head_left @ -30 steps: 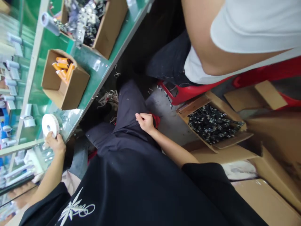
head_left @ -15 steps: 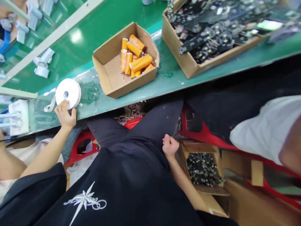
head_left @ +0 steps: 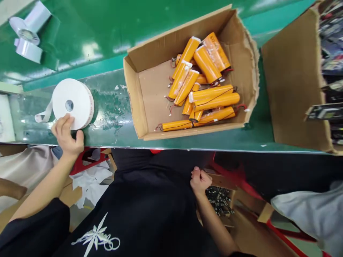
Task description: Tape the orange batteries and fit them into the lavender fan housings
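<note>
"White tape roll (head_left: 77, 103), you said. How did it look?"

"Thick and tightly wound. Its broad face was plain white around a round hole at the centre, and faint reddish marks dotted the side wall. One loose end of tape (head_left: 46, 112) curled away from it, on the side farther from the cardboard box (head_left: 148, 89)."

"And where did it lie?"

"Face up on the green workbench (head_left: 107, 101), to the left of that box and clearly apart from it."

"Which hand was on it?"

"The left hand (head_left: 68, 135). Its fingers lay bent over the lower part of the white face, just beside the hole, with the thumb set apart at the roll's edge. I couldn't tell whether they gripped it or only rested there."

"What about the right hand (head_left: 200, 181)?"

"Below the box, past the bench edge, in front of the black shirt (head_left: 144, 214). Its fingers were curled closed, and I couldn't tell whether anything was inside."

"What did the box hold?"

"Orange battery packs (head_left: 214, 101) with thin wires, heaped mostly toward its right end. Right of it stood a larger carton (head_left: 293, 85) of dark parts; a pale plastic fitting (head_left: 30, 34) sat well off to its upper left."
</note>
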The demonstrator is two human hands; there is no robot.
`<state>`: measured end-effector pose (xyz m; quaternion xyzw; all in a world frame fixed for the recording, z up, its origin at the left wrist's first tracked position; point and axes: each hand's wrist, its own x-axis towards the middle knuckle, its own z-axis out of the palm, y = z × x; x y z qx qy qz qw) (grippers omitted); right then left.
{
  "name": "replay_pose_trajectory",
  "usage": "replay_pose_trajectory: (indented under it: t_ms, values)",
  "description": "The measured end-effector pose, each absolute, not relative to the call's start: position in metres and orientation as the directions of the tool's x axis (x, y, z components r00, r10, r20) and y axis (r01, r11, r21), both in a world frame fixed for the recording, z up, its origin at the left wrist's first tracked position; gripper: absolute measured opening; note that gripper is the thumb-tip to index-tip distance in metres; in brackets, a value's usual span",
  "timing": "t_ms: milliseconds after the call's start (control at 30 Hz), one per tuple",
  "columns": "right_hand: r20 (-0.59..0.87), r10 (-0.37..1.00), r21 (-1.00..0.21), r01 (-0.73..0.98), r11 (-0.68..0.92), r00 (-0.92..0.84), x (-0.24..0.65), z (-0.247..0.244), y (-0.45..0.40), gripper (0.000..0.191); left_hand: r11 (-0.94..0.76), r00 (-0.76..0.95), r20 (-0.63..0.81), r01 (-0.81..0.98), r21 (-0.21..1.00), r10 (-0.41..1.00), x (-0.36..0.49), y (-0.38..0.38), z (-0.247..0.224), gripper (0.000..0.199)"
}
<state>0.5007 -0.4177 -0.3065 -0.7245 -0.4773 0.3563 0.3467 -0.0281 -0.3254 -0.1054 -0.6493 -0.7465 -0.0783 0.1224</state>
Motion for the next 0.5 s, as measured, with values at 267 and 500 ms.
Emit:
replay_pose_trajectory:
  t_ms: [267,500]
  values:
    - [-0.187,0.932,-0.83,0.458,-0.319,0.31,0.495,-0.301,-0.409,0.07,0.183,-0.179,0.245,0.983,0.005,0.953,-0.034,-0.322,-0.106,0.063]
    - [-0.174,0.932,-0.839,0.448,-0.309,0.318,0.491,-0.303,-0.413,0.069,0.068,-0.059,0.311,0.998,-0.017,0.949,-0.035,-0.323,-0.108,0.064]
